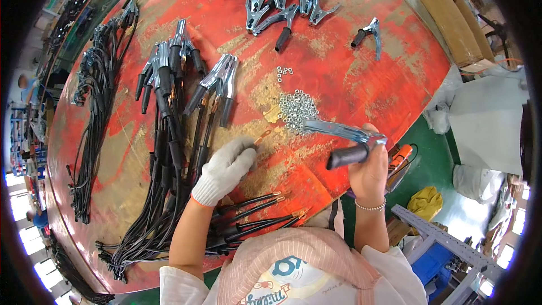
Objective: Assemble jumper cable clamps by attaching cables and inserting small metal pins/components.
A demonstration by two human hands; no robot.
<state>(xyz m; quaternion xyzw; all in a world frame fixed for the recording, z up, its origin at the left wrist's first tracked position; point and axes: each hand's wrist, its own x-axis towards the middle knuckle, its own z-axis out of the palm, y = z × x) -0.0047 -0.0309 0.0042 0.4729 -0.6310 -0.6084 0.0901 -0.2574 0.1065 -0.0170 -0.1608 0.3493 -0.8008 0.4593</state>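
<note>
My left hand (228,167), in a white knit glove, is closed with a small copper lug (263,136) sticking out at its fingertips. Whatever the lug is joined to is hidden by the glove. My bare right hand (368,172) grips a metal spring clamp (341,130) with black handle sleeves, its jaw end pointing left over the table. Just beyond that jaw lies a heap of small hex nuts (294,107). Black cables with clamps (164,68) on their far ends lie left of my gloved hand. Nearer me, several cable ends (265,203) show bare copper tips.
Loose spring clamps (282,11) are piled on the far side of the red, worn table (333,79); a single clamp (370,37) lies to their right. Another long bundle of black cables (93,113) stretches along the left. A cardboard box (451,23) stands beyond the right edge.
</note>
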